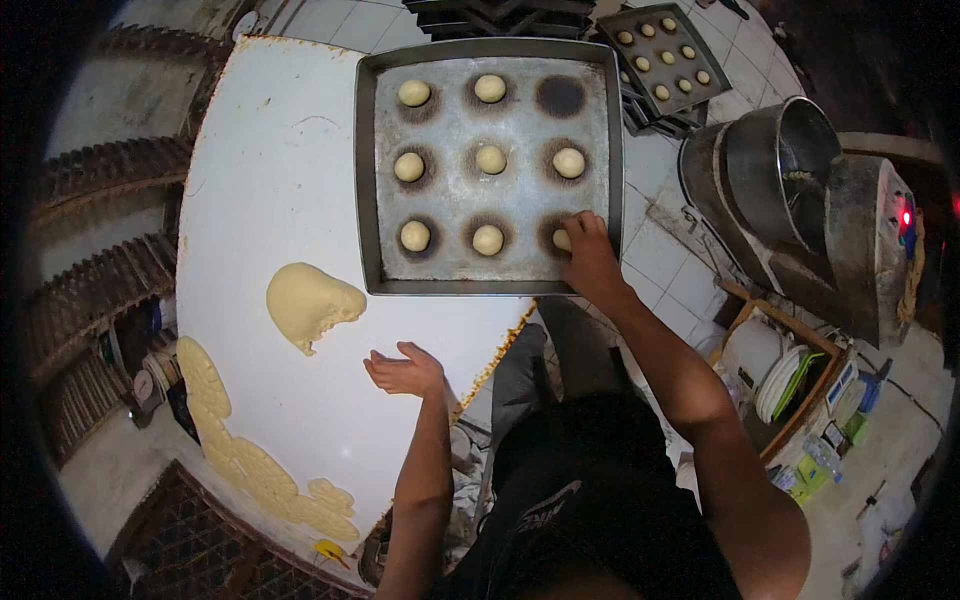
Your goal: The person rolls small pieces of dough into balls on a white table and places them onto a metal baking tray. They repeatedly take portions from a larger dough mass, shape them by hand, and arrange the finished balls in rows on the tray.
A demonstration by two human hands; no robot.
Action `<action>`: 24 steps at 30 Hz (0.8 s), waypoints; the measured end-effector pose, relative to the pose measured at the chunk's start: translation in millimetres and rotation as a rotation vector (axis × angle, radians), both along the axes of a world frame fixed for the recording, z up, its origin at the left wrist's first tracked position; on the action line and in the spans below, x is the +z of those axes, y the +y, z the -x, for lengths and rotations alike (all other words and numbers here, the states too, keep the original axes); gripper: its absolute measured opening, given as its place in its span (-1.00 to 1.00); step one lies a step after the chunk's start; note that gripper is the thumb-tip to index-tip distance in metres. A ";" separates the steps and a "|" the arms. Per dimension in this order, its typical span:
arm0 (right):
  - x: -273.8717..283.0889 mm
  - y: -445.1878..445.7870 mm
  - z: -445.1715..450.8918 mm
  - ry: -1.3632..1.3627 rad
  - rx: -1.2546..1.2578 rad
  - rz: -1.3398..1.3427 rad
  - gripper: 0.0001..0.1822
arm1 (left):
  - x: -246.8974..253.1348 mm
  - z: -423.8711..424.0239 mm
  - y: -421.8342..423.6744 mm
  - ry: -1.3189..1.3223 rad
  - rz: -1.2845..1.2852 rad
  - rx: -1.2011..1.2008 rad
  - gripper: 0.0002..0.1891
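Note:
A square metal baking tray (491, 287) lies on the white tabletop, with round dough balls (490, 160) spaced out in rows on its darkened spots. The far right spot (560, 97) is bare. At the near right corner, the fingers of my right hand (592, 255) curl around a dough ball (561, 239), partly hiding it. My left hand (405, 371) hovers palm up over the table with its fingers apart, holding nothing. Just beyond it to the left rests a large dough lump (307, 304) with a torn edge.
Flattened dough pieces (251, 465) line the table's (270, 165) left and near edge. A second tray of dough balls (667, 56) sits on stacked trays at the far right. Right of the table stand a mixer with a metal bowl (772, 180) and a wooden crate (802, 420) of containers.

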State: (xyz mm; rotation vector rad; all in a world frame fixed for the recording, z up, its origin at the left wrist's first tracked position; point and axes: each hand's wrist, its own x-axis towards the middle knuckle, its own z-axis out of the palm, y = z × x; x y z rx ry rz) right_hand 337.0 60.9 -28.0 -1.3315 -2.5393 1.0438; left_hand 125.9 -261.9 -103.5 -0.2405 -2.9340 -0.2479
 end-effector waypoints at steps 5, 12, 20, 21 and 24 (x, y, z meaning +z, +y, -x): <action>-7.8 8.3 9.3 -0.022 -0.015 -0.029 -0.34 | -2.6 4.5 -0.2 0.023 -0.007 -0.015 -0.28; 2.3 -30.6 20.1 -0.103 0.144 -0.543 -0.21 | 14.9 11.6 -12.0 -0.135 -0.253 -0.010 -0.09; -45.8 -287.9 85.3 0.286 0.268 0.012 -0.58 | 35.2 5.5 -139.0 -0.628 -0.972 -0.338 -0.34; -64.2 -326.8 92.2 0.282 0.446 -0.022 -0.60 | 42.9 3.8 -175.3 -0.755 -1.115 -0.228 -0.38; -63.8 -466.6 174.6 0.269 0.655 -0.006 -0.67 | 65.7 32.8 -332.0 -0.652 -1.066 -0.098 -0.52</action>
